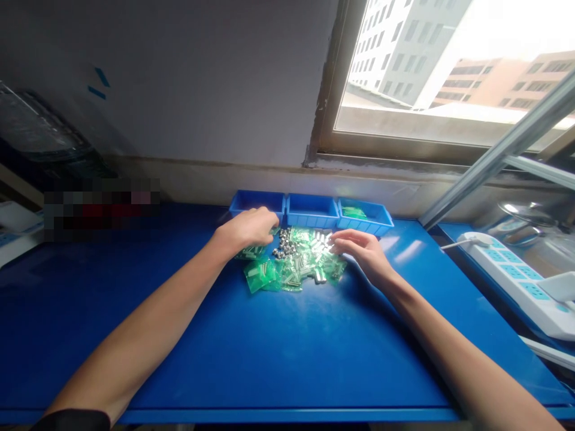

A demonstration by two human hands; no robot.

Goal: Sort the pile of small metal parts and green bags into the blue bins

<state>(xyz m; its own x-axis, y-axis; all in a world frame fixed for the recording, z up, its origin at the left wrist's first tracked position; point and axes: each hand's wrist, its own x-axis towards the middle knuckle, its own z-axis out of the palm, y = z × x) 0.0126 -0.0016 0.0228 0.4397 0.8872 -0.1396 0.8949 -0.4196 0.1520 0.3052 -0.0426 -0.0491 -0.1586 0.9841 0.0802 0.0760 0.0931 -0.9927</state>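
My left hand (252,228) is over the left side of a pile, in front of the left bin, with its fingers curled down. What its fingertips hold, if anything, is hidden. My right hand (362,250) is at the pile's right edge, fingers stretched toward it and slightly apart from the thumb; nothing shows between them. The pile mixes small green plastic bags (260,274) with metal parts inside, loose dark and silvery metal pieces (284,244), and shiny bar-shaped pieces (320,275). Part of the bags on the left lies under my left hand.
Behind the pile stand a left blue bin (257,196), a middle blue bin (312,220) and a right blue bin (376,226) holding a green bag (354,212). A metal frame bar (480,158) and a white power strip (516,281) are on the right of the blue table (291,353).
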